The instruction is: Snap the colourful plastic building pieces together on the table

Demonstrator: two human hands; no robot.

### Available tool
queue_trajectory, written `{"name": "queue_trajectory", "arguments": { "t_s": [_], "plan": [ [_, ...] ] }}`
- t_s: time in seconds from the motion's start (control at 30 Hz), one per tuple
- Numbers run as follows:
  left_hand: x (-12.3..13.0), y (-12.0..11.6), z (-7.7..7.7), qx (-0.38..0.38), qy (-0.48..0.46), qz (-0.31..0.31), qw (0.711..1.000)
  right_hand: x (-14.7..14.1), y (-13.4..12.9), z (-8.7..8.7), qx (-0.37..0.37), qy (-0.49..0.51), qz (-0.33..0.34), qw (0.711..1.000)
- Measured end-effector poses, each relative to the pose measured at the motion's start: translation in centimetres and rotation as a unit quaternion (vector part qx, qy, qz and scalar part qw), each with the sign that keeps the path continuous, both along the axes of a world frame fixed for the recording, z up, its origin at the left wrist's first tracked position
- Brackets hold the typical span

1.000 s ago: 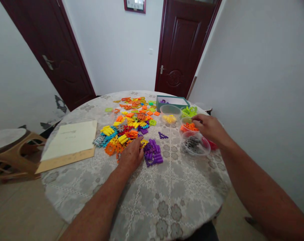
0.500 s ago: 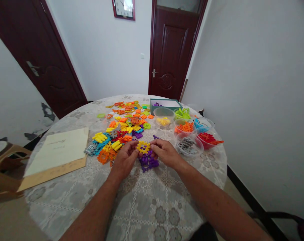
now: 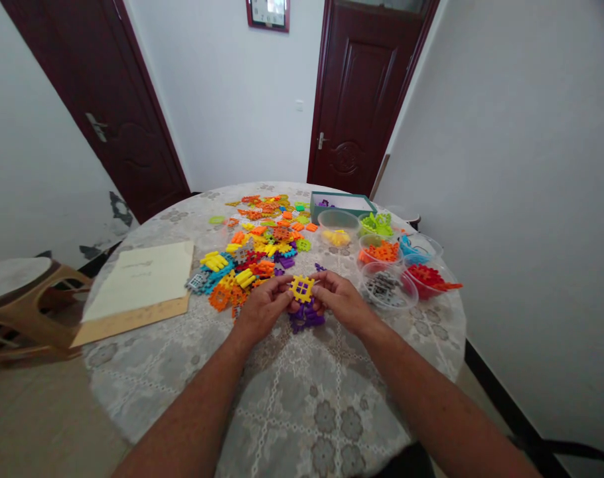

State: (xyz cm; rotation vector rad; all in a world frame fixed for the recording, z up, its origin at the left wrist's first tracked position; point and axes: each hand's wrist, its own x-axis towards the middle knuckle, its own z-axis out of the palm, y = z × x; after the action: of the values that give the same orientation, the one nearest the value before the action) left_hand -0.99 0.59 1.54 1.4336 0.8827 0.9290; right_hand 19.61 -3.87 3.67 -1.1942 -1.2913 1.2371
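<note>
Both of my hands grip a yellow building piece with notched edges and a window-like opening, where purple shows through. My left hand pinches its left side; my right hand has the right side between thumb and fingers. Just below the held piece lies a cluster of purple building pieces on the tablecloth. To the left of my hands spreads a mixed heap of plastic pieces, with yellow tube pieces and an orange notched piece at its near side.
Clear tubs at the right hold grey pieces, red pieces, orange pieces, green, blue and yellow ones. Behind them stands a green-edged box. Papers lie at the left of the round table. A stool stands beyond.
The camera view has shifted, so everything appears further right. The yellow piece has turned slightly in my hands, which still hold it by both sides.
</note>
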Motion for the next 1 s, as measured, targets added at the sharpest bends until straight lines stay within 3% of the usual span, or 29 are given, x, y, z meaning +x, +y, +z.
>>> {"name": "queue_trajectory", "arguments": {
  "t_s": [0.1,0.2,0.27,0.37,0.47,0.53,0.6,0.67,0.73,0.8,0.9,1.0],
  "plan": [
    [-0.1,-0.1,-0.2,0.085,0.082,0.036,0.992,0.9,0.6,1.2,0.018,-0.083,0.015,0.996],
    [-0.3,-0.4,0.0,0.243,0.226,0.099,0.938,3.1,2.5,4.0,0.075,-0.247,-0.026,0.966],
    [-0.4,-0.7,0.2,0.315,0.287,0.102,0.899,4.9,4.8,6.3,0.14,-0.378,-0.105,0.909],
    [-0.5,-0.8,0.3,0.345,0.334,0.089,0.872,7.5,9.2,9.0,0.179,-0.503,-0.222,0.816],
    [-0.7,-0.6,0.2,0.334,0.379,0.093,0.858,9.4,12.8,10.0,0.168,-0.541,-0.291,0.771],
    [-0.8,-0.5,0.1,0.324,0.406,0.086,0.85,9.7,13.6,9.6,0.179,-0.538,-0.306,0.765],
    [-0.9,-0.5,0.1,0.318,0.43,0.07,0.842,9.0,12.8,8.7,0.204,-0.526,-0.289,0.773],
    [-0.8,-0.7,0.1,0.314,0.452,0.049,0.833,7.5,10.6,7.2,0.21,-0.521,-0.22,0.797],
    [-0.7,-1.0,0.2,0.309,0.47,0.032,0.826,5.5,8.0,5.2,0.174,-0.537,-0.103,0.819],
    [-0.6,-1.2,0.3,0.307,0.48,0.017,0.822,3.6,5.6,3.0,0.126,-0.566,-0.001,0.814],
    [-0.6,-1.3,0.3,0.307,0.49,0.002,0.816,1.9,3.7,0.4,0.086,-0.572,0.051,0.814],
    [-0.5,-1.1,0.1,0.306,0.495,-0.001,0.813,1.5,3.4,-1.0,0.086,-0.547,0.066,0.83]
  ]
}}
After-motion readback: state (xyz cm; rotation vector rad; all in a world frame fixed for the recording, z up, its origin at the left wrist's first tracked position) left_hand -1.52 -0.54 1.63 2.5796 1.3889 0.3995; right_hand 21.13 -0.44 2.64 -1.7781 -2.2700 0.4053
